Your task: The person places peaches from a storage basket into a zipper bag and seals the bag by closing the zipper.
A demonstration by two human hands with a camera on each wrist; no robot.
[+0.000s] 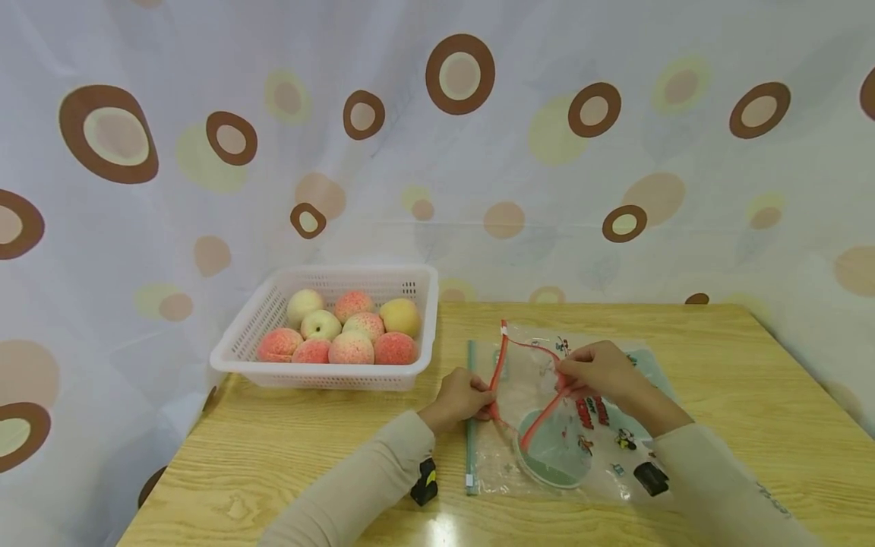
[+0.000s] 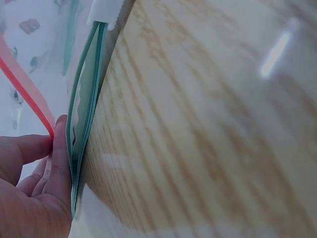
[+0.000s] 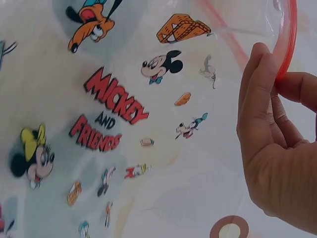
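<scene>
1. Work in hand: a clear plastic bag with a red zip strip and cartoon print (image 1: 593,414), on the right part of the light wood-grained bench (image 1: 273,448).
2. Left grip (image 1: 459,396): thumb and finger pinch one side of the red strip. Right grip (image 1: 608,374): pinches the opposite side.
3. Done: the bag's mouth stands parted in a wide loop; opening is judged nearly complete. Left: no fruit shows inside, and the mouth is not yet closed.
4. Surroundings: a white perforated plastic basket (image 1: 328,377) holds round red, cream and yellow peaches (image 1: 352,348), left of the bags.
5. Obstruction: a clear bag with a teal zip strip (image 1: 471,433) lies partly beneath; its strip, just beside the left grip, could snag.
</scene>
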